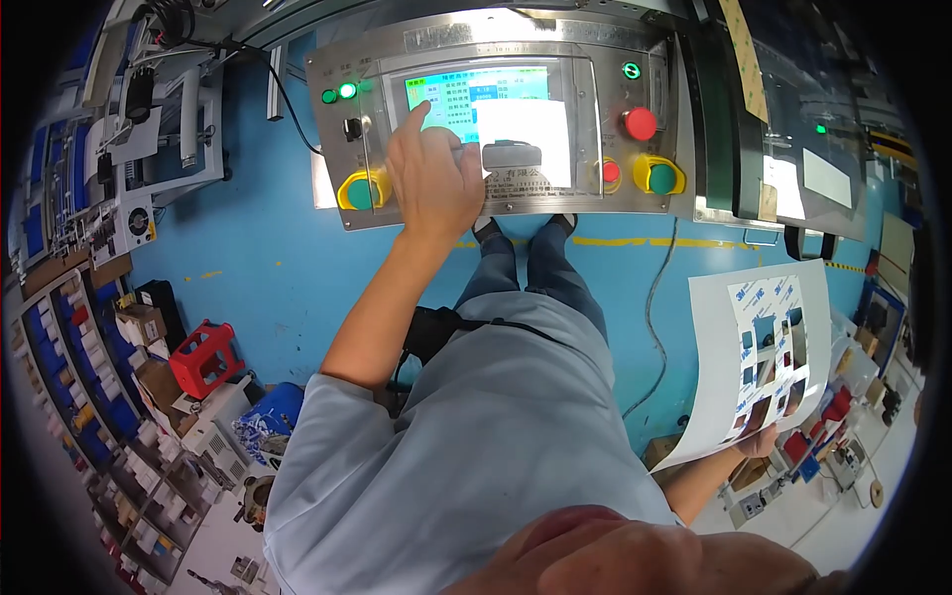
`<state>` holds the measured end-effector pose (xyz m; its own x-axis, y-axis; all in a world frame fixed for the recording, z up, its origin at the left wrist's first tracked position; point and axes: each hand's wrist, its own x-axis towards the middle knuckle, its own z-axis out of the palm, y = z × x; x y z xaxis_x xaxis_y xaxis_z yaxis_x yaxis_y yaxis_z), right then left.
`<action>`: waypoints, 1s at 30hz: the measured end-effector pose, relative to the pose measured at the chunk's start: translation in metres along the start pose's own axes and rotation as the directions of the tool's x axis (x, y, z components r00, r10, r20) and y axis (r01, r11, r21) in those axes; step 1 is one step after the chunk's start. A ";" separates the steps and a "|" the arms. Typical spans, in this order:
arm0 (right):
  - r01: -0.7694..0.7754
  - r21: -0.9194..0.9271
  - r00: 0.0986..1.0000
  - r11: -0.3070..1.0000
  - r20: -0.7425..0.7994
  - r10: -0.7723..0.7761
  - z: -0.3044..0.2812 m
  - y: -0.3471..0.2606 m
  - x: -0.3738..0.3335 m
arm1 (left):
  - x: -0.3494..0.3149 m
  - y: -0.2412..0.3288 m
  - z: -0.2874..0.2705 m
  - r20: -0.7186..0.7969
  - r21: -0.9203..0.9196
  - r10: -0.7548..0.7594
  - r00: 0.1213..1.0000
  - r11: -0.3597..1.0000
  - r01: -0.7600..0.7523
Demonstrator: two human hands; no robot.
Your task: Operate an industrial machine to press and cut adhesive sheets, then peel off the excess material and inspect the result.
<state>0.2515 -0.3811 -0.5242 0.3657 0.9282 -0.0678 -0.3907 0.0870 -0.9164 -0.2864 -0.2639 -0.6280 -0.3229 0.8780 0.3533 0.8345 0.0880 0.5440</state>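
Note:
My left hand (pixel 433 180) reaches over a steel control panel (pixel 583 109), with its index finger stretched toward the left part of a lit touchscreen (pixel 524 83). The finger seems to touch the screen; the other fingers are curled and nothing is held. A white glare covers the lower right of the screen. Off to the right, my right hand (pixel 759 443) grips the lower edge of a large, curved white sheet (pixel 710 332). On this sheet lies a printed adhesive-backed piece (pixel 746 315) with several rectangular cut-out windows. Part of the right hand's fingers is hidden behind the sheet.
The panel carries a red emergency button (pixel 639 124), a smaller red button (pixel 611 173), green buttons (pixel 362 193) in yellow guards and a black knob (pixel 352 128). A cable (pixel 652 307) runs along the blue floor. Left stand a red stool (pixel 205 359) and shelves (pixel 74 387).

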 end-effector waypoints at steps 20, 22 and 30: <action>-0.261 0.190 0.894 0.946 0.417 0.163 -0.012 -0.004 0.008 | 0.014 -0.005 0.004 0.023 0.106 0.075 0.997 0.991 -0.077; -0.174 0.131 0.936 0.976 0.331 0.122 -0.022 -0.004 0.005 | 0.016 -0.004 0.003 0.027 0.108 0.075 0.997 0.991 -0.077; -0.126 0.112 0.913 0.986 0.403 0.071 0.010 0.002 0.006 | 0.018 0.000 0.001 0.021 0.086 0.059 0.998 0.994 -0.060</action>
<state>0.2444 -0.3719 -0.5226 -0.0342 0.9989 0.0318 -0.5255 0.0091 -0.8508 -0.2918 -0.2477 -0.6225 -0.2636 0.8915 0.3685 0.8879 0.0750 0.4539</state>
